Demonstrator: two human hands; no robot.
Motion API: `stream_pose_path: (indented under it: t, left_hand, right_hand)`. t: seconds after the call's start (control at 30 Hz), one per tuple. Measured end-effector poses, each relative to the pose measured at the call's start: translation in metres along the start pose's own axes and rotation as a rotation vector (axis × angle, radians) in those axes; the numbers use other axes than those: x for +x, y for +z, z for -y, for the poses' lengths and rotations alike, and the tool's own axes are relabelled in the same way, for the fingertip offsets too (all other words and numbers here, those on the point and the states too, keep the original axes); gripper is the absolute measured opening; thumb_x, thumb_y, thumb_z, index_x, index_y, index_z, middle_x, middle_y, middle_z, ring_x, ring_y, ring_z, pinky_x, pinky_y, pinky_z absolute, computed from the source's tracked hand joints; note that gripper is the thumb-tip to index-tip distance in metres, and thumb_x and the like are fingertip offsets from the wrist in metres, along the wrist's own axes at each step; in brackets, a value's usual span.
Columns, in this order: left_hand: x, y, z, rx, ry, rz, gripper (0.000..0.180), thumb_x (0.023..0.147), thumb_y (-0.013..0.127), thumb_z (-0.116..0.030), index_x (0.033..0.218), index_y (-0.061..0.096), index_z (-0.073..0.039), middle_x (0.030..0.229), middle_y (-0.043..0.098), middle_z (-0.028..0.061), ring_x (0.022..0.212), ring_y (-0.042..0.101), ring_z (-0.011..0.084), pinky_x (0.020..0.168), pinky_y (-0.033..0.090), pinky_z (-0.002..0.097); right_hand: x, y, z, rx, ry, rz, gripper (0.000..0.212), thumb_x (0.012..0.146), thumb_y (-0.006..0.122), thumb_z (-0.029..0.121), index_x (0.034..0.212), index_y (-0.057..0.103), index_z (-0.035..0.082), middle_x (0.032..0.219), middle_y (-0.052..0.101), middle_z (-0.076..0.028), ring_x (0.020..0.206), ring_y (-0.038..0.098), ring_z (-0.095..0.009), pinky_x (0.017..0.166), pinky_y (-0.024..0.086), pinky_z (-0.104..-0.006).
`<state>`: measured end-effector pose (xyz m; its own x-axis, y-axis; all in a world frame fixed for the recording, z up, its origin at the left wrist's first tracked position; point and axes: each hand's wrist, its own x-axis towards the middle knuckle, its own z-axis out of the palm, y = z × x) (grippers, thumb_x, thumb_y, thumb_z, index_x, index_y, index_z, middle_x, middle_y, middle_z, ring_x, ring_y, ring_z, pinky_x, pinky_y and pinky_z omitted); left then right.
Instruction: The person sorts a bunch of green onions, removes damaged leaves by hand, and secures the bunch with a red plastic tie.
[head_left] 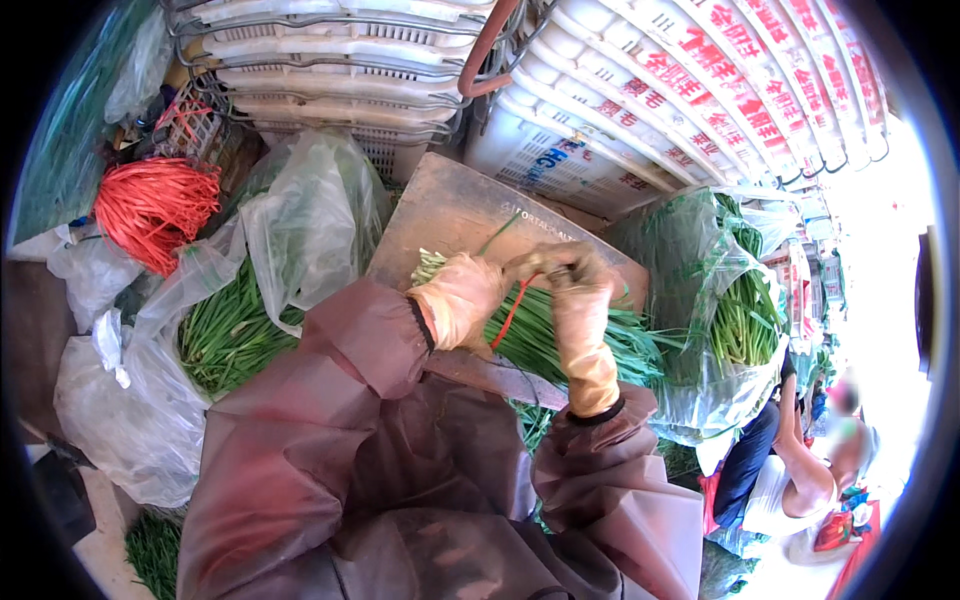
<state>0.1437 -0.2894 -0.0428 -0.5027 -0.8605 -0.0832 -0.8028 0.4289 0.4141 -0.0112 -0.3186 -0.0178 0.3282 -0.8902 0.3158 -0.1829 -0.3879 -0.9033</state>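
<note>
The green bunch [535, 335] lies across the worktop [440, 205], pale ends left, leaf tips spilling over the right edge. The left grip [455, 300] is closed over the bunch near its pale ends. The right grip [583, 300] is narrow, fingers bent together by the far end of a red strip [508, 318] that crosses the bunch; whether it pinches the strip, I cannot tell. Sideways room is tight: plastic bags of greens crowd the left [318, 205] and right [680, 275]. White crates [560, 130] stand just beyond the far edge.
</note>
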Motion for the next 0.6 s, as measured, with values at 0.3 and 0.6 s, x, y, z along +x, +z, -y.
stream_pose_path:
  t: [0.3,0.6]
  left_hand:
    - [0.001,0.003,0.002,0.153,-0.063,0.061,0.095,0.056,0.077,-0.057,0.124,0.047,0.002,0.110,0.059,0.0161,0.103,0.058,0.0276,0.086,0.045,0.0405]
    - [-0.026,0.060,-0.035,-0.005,0.047,-0.417,0.045,0.087,0.052,-0.024,0.131,0.050,-0.018,0.139,0.047,0.0046,0.134,0.036,0.0214,0.113,0.020,0.0439]
  right_hand:
    - [-0.127,0.028,0.087,-0.232,0.093,0.352,0.016,0.078,0.058,-0.013,0.075,0.056,0.002,0.073,0.063,-0.010,0.072,0.065,-0.020,0.065,0.052,-0.0320]
    - [-0.083,-0.003,0.081,0.146,0.114,-0.116,0.012,0.085,0.062,-0.006,0.081,0.053,0.001,0.083,0.061,-0.007,0.078,0.061,-0.016,0.074,0.049,-0.0289]
